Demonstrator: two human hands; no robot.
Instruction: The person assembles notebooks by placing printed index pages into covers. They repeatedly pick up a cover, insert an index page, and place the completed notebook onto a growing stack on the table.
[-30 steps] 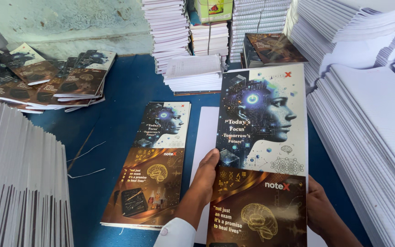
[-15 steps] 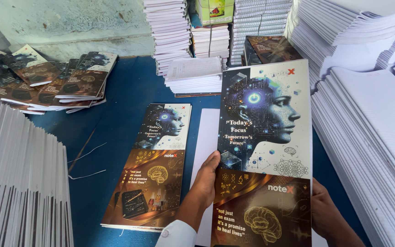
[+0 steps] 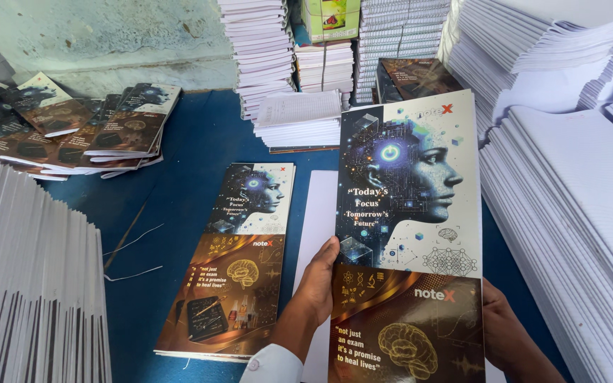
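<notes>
I hold up a printed notebook cover sheet (image 3: 409,234) with a digital face on its upper half and a brown panel with a brain drawing below. My left hand (image 3: 318,282) grips its left edge with the thumb on the front. My right hand (image 3: 509,328) holds its lower right edge from behind, mostly hidden. Under the raised sheet lies a white paper block (image 3: 315,234) on the blue table (image 3: 186,163). A finished notebook with the same cover (image 3: 239,255) lies flat to the left of my left hand.
Tall stacks of white paper blocks stand at the right (image 3: 576,191), front left (image 3: 26,298) and back (image 3: 264,50). A fanned pile of covered notebooks (image 3: 79,128) lies at the far left. Thin threads (image 3: 133,255) lie on the table. A stack of covers (image 3: 413,74) sits behind.
The cover sheet has been lifted slightly higher and nearer to the camera, both hands keeping their grip. Everything else stays put.
</notes>
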